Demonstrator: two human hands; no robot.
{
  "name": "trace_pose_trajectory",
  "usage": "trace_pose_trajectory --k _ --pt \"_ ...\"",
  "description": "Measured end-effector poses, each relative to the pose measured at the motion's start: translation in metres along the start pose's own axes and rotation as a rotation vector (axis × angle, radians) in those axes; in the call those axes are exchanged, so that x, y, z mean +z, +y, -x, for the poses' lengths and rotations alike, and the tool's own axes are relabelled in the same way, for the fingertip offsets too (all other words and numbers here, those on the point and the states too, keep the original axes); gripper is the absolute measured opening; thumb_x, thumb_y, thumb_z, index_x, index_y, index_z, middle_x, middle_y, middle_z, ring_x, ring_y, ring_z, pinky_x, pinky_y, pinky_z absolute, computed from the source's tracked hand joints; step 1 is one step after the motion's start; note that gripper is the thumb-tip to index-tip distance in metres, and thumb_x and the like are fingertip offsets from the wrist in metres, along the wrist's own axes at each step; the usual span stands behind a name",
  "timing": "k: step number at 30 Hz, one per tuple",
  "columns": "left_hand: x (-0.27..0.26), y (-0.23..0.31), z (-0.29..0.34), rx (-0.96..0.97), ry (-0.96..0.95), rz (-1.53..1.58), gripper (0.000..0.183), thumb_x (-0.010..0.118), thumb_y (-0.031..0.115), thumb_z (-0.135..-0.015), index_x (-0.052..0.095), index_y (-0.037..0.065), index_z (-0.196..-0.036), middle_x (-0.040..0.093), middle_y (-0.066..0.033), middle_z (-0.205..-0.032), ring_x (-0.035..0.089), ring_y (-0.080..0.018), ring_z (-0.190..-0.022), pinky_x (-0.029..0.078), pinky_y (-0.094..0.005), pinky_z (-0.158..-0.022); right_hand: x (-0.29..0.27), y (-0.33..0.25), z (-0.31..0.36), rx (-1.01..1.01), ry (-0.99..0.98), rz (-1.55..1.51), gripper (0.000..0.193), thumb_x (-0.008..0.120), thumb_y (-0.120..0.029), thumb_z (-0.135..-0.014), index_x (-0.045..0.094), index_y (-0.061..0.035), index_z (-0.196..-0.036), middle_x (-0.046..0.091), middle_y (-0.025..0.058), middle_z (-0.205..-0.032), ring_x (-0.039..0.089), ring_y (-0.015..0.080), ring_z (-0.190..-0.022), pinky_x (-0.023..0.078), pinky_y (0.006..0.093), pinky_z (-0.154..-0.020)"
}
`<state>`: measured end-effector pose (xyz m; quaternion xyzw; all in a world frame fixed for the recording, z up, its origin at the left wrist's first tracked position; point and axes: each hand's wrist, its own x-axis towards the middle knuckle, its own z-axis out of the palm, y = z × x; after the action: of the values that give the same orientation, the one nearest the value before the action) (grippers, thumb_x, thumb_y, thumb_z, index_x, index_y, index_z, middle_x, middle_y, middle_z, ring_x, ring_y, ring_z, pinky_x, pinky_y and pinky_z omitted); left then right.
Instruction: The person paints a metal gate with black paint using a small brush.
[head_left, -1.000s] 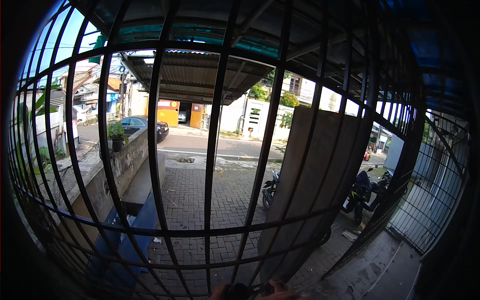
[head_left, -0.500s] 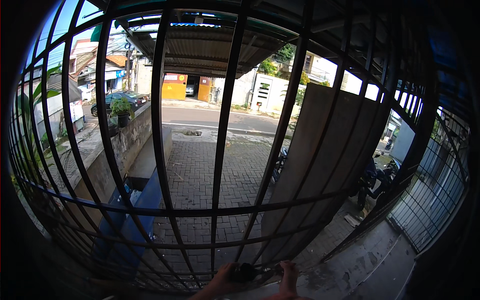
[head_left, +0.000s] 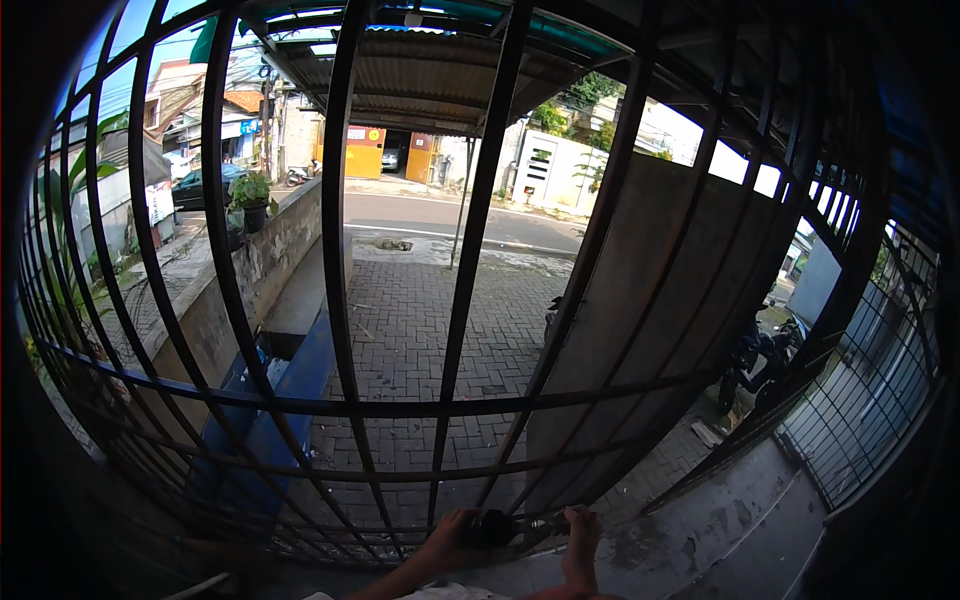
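Observation:
Low in the head view, my left hand is closed around a dark, rounded black object. To its right, my right hand has its fingers pinched at the end of a small, slender shiny piece, which lies between the two hands. Shadow hides what kind of things these are, and whether they join. Both hands are just on my side of a dark metal bar fence, near its lower rails.
Beyond the bars lie grey paving and a road. A tall dark panel stands right of centre, with a parked motorbike past it. A blue bin-like box sits left by a low wall.
The view has shifted slightly, so the bars appear farther right. Both hands sit slightly higher, still at the same objects. On the street, the dark car has moved left.

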<state>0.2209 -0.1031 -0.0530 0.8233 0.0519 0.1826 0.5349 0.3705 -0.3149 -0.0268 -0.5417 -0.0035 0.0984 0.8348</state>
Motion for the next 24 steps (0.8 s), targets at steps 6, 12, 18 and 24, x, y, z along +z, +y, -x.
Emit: trace_pose_trajectory --k 6,12,18,24 --pt "0.000 -0.002 -0.001 -0.035 -0.034 -0.031 0.083 0.092 0.045 -0.066 0.057 0.004 -0.130 0.059 -0.0204 -0.124 0.055 -0.0394 -0.122 0.046 -0.0477 -0.103 0.022 -0.030 0.019 -0.089 -0.035 0.241 0.015 0.068 -0.015 -0.085 0.069 -0.0015 -0.081 0.059 -0.0028 -0.073 0.054 0.0082 -0.074 0.042 0.0270 -0.069" --pt "-0.001 0.004 -0.001 -0.031 -0.048 -0.066 0.082 0.092 0.045 -0.067 0.057 0.003 -0.130 0.059 -0.0208 -0.125 0.055 -0.0395 -0.121 0.046 -0.0475 -0.101 0.003 -0.013 0.006 -0.146 -0.067 0.460 0.017 0.067 -0.016 -0.086 0.072 -0.0001 -0.084 0.065 0.0015 -0.074 0.060 0.0091 -0.076 0.045 0.0280 -0.069" --pt "0.002 0.004 -0.002 -0.013 -0.017 -0.060 0.082 0.091 0.045 -0.069 0.057 0.003 -0.130 0.059 -0.0209 -0.126 0.056 -0.0389 -0.121 0.046 -0.0473 -0.102 0.002 -0.023 0.008 -0.104 -0.104 0.365 0.013 0.068 -0.015 -0.087 0.069 -0.0022 -0.086 0.065 0.0021 -0.076 0.063 0.0130 -0.075 0.048 0.0291 -0.067" --pt "0.007 0.008 0.003 -0.032 0.009 0.016 0.082 0.092 0.044 -0.069 0.057 0.003 -0.131 0.060 -0.0219 -0.126 0.057 -0.0378 -0.121 0.048 -0.0466 -0.101 -0.002 -0.064 -0.006 0.031 -0.031 -0.323 0.014 0.064 -0.021 -0.093 0.068 -0.0074 -0.094 0.067 0.0046 -0.080 0.063 0.0168 -0.072 0.048 0.0343 -0.064"
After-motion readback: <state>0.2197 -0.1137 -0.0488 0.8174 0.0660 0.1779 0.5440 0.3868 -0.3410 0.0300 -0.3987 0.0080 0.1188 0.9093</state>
